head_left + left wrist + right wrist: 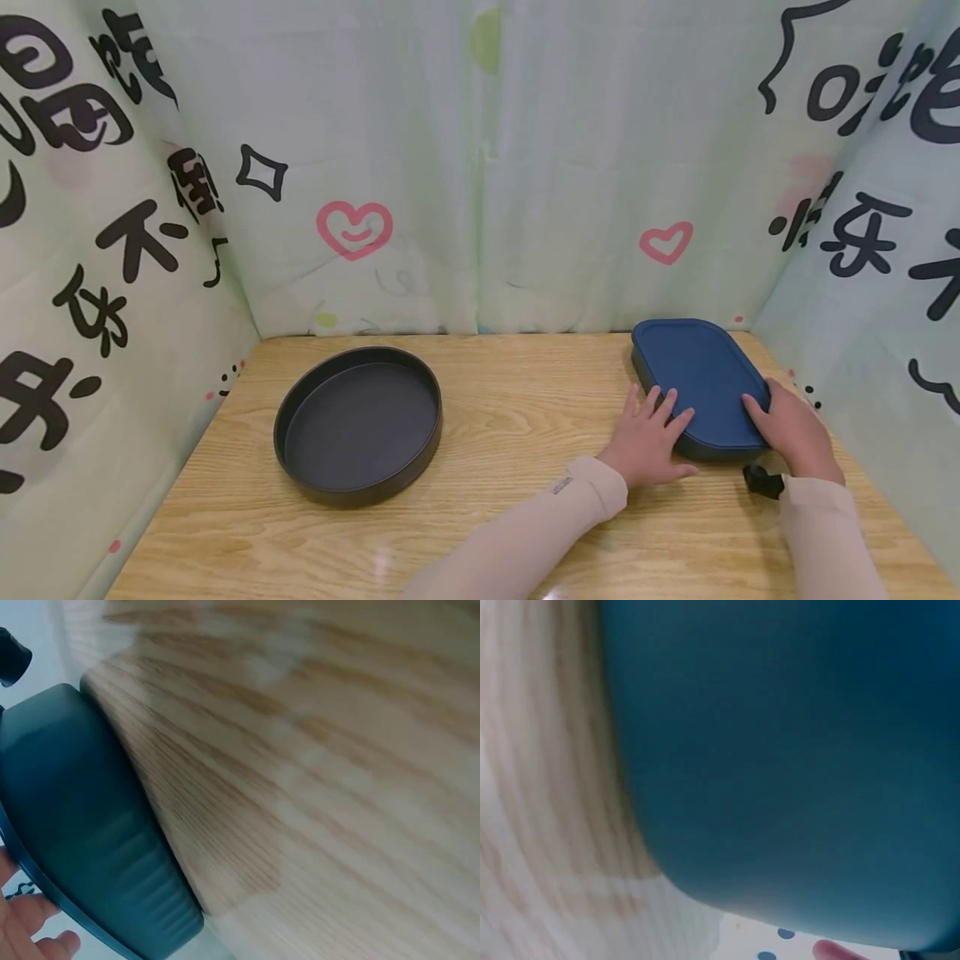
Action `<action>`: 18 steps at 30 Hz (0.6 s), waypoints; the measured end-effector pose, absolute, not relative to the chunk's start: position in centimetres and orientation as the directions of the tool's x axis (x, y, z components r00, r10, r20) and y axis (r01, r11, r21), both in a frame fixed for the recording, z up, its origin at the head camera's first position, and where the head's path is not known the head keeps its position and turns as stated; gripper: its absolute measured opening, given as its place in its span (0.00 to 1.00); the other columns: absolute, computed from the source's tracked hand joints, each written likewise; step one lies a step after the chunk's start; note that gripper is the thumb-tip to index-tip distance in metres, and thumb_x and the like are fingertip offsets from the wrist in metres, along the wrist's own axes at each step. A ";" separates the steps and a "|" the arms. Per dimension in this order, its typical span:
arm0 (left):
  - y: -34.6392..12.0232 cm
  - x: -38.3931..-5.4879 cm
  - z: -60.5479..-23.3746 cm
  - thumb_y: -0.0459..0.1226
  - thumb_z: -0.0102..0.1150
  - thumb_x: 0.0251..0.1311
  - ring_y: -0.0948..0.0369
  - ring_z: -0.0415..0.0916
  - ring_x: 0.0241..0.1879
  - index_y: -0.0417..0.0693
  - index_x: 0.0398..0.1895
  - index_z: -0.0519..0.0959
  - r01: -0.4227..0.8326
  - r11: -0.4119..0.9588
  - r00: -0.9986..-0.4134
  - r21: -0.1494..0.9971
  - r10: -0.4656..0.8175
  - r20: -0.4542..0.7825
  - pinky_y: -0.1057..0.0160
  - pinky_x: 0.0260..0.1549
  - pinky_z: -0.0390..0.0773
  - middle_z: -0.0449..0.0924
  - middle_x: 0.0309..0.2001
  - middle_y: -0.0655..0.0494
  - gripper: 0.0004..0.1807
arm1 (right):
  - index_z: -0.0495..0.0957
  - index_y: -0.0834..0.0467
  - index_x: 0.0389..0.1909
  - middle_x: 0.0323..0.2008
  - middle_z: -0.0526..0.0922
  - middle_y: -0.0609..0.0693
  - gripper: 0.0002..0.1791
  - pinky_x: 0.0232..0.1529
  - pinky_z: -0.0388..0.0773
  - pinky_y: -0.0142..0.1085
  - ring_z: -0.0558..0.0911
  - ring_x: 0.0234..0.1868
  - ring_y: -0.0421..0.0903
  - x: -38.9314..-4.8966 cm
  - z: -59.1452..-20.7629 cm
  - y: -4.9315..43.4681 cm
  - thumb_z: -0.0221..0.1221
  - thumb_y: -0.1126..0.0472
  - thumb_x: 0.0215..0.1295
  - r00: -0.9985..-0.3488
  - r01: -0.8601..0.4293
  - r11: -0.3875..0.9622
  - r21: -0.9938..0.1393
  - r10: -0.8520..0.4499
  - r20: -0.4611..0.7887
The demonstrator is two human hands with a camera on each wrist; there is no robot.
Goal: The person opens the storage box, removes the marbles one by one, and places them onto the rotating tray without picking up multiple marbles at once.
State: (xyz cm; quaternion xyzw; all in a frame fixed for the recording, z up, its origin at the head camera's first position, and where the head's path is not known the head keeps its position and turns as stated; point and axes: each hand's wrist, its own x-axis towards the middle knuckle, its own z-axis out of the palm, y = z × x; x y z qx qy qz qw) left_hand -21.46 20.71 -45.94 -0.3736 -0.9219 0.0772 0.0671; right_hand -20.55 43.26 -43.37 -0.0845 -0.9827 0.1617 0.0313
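A dark rectangular food container with rounded corners and a flat blue lid [697, 375] stands at the table's back right. My left hand [648, 437] is at its near left corner, fingers spread and fairly straight, fingertips touching the lid's edge. With the thumb on top of the lid, my right hand [802, 429] holds the container's right side; its other fingers are mostly hidden. In the left wrist view the container's ribbed side wall [97, 825] shows beside my fingers. The container's smooth wall [795, 787] fills most of the right wrist view, with one fingertip below it.
A round, dark grey baking pan [360, 425] with a low rim stands on the left of the wooden table [517, 392]. Printed pale curtains [480, 167] hang behind the table and along both sides. A small black wrist camera [763, 482] sits at my right cuff.
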 end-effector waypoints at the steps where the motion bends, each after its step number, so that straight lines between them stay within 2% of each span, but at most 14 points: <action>1: 20.6 -21.5 -45.9 0.73 0.30 0.56 0.60 0.37 0.75 0.73 0.73 0.44 0.679 0.710 -0.712 -0.188 0.699 0.067 0.52 0.73 0.40 0.40 0.76 0.64 0.42 | 0.50 0.81 0.64 0.57 0.60 0.83 0.41 0.54 0.63 0.66 0.63 0.55 0.77 -20.5 -43.4 43.2 0.38 0.45 0.73 -0.983 0.156 0.933 -0.324 0.177 0.038; 6: 19.7 -21.8 -45.8 0.69 0.34 0.59 0.60 0.43 0.75 0.72 0.72 0.51 0.671 0.717 -0.716 -0.189 0.692 0.085 0.52 0.72 0.43 0.46 0.75 0.63 0.37 | 0.52 0.78 0.65 0.57 0.61 0.82 0.34 0.52 0.64 0.65 0.64 0.55 0.77 -20.5 -43.4 42.4 0.38 0.51 0.73 -0.983 0.151 0.930 -0.335 0.178 0.050; 13: 18.1 -22.4 -45.1 0.59 0.40 0.66 0.59 0.52 0.72 0.70 0.65 0.62 0.674 0.706 -0.694 -0.220 0.706 0.142 0.52 0.71 0.49 0.59 0.70 0.61 0.25 | 0.55 0.77 0.64 0.56 0.63 0.82 0.28 0.50 0.66 0.64 0.66 0.54 0.77 -20.6 -43.3 40.6 0.39 0.61 0.72 -0.987 0.125 0.936 -0.329 0.153 0.058; 18: 16.9 -22.4 -44.7 0.58 0.42 0.65 0.59 0.56 0.71 0.68 0.61 0.65 0.673 0.701 -0.685 -0.237 0.711 0.157 0.52 0.71 0.51 0.63 0.68 0.60 0.23 | 0.57 0.77 0.63 0.55 0.65 0.81 0.26 0.49 0.68 0.63 0.68 0.53 0.76 -20.6 -43.3 39.5 0.40 0.64 0.70 -0.987 0.105 0.940 -0.324 0.140 0.085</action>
